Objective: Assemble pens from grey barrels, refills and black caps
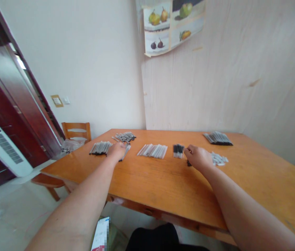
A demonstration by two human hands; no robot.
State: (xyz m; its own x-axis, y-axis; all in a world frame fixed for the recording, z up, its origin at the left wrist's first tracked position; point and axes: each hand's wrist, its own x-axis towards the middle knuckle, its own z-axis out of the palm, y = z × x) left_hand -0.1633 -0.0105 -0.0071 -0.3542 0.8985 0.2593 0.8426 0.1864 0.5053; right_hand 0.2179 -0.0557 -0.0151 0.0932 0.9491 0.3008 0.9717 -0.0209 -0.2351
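My left hand [116, 152] rests at a row of slim black-ended pens [101, 148], its fingers curled and pressed together; what they grip is hidden. Behind it lies a loose heap of similar pens [125, 136]. Between my hands, a row of pale, clear-looking tubes [152, 151] lies side by side. My right hand [199, 157] is closed in a pinch beside a small row of black-and-white sticks [178, 151], and I cannot make out what is in it. Small black pieces [188, 163] lie under its fingers. Just right of it sits a pile of small whitish pieces [218, 159].
Everything lies on an orange-brown wooden table [168, 184]. Another batch of black-ended pens [218, 138] is at its back right. A wooden chair [76, 131] stands at the left end. Below the front edge, a phone [101, 233] shows a lit screen.
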